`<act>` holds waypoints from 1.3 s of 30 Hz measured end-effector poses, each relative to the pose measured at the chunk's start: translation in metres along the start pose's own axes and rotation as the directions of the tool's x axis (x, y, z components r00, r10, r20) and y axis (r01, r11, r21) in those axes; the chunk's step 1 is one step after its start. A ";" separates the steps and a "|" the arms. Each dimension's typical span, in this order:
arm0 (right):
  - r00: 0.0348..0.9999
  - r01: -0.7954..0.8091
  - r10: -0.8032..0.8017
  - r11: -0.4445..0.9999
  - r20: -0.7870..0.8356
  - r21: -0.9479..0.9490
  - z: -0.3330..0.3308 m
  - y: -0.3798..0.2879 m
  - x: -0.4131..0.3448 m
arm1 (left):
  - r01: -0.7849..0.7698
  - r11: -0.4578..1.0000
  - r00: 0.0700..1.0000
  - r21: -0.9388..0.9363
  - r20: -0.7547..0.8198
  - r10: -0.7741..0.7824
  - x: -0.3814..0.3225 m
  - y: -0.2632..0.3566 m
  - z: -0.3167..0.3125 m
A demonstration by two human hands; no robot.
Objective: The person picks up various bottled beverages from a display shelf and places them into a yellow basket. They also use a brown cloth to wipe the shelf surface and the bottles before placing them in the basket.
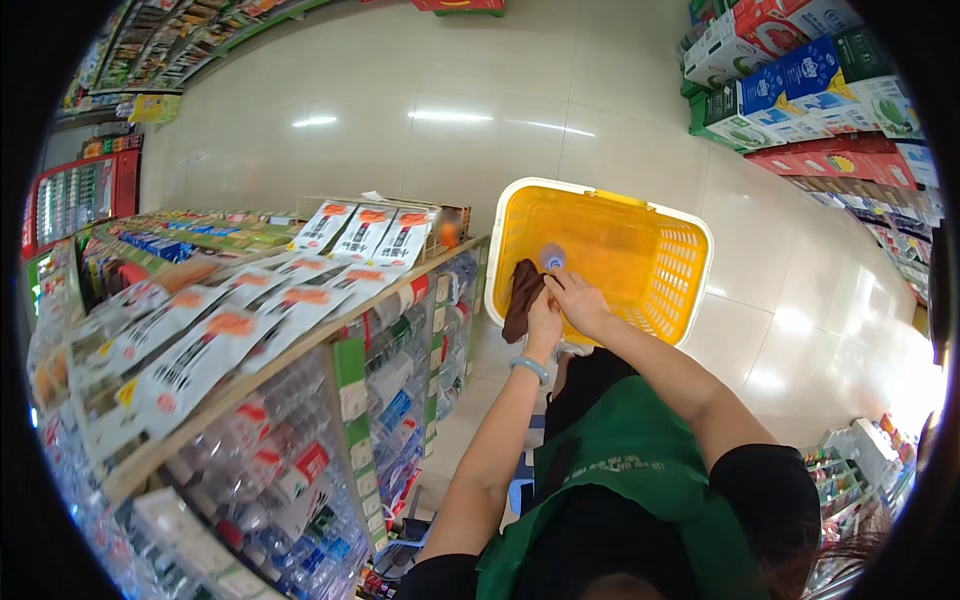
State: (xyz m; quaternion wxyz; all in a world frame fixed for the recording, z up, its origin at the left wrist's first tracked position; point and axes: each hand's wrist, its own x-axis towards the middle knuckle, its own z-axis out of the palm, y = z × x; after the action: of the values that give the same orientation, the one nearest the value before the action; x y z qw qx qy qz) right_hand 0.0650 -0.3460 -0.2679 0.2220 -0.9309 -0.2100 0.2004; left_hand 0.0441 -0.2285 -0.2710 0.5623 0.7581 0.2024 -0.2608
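Note:
A brown cloth [523, 300] hangs beside my left hand [545, 321], whose fingers are closed on it. My left wrist wears a pale green bangle. Touching it, my right hand [579, 301] has its fingers bent around the near end of a small translucent lilac object [553, 256], which looks like a bottle. The fingers hide that end, so its full shape cannot be made out. Both hands are over the left part of a yellow plastic shopping basket [686, 259] with a white rim and slotted sides.
At left, a shelf unit [409, 289] carries white printed packets [367, 232] on top and plastic bottles [300, 465] below. Stacked drink cartons [806, 75] stand at upper right. A red-framed cooler [126, 184] is far left. Glossy floor tiles [450, 150] surround the basket.

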 end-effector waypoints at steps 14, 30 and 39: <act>0.995 -0.065 0.050 0.978 0.084 0.197 0.060 0.063 0.059 | 0.079 0.997 0.997 -0.003 0.027 -0.079 0.054 -0.077 0.016; 0.984 0.176 -0.016 0.246 -0.178 0.953 -0.309 -0.118 -0.033 | -0.095 0.711 0.912 -0.697 0.225 0.343 -0.169 0.211 -0.119; 0.862 0.471 -0.363 0.319 -0.353 0.822 -0.361 -0.261 -0.068 | -0.679 0.690 0.733 -0.252 -0.279 0.620 -0.314 0.298 -0.192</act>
State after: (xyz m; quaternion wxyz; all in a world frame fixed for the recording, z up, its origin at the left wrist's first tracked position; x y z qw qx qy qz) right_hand 0.0978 -0.2853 0.1774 0.7297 -0.5946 -0.2932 0.1673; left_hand 0.0100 -0.1342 0.1914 0.7193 0.6920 0.0093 0.0607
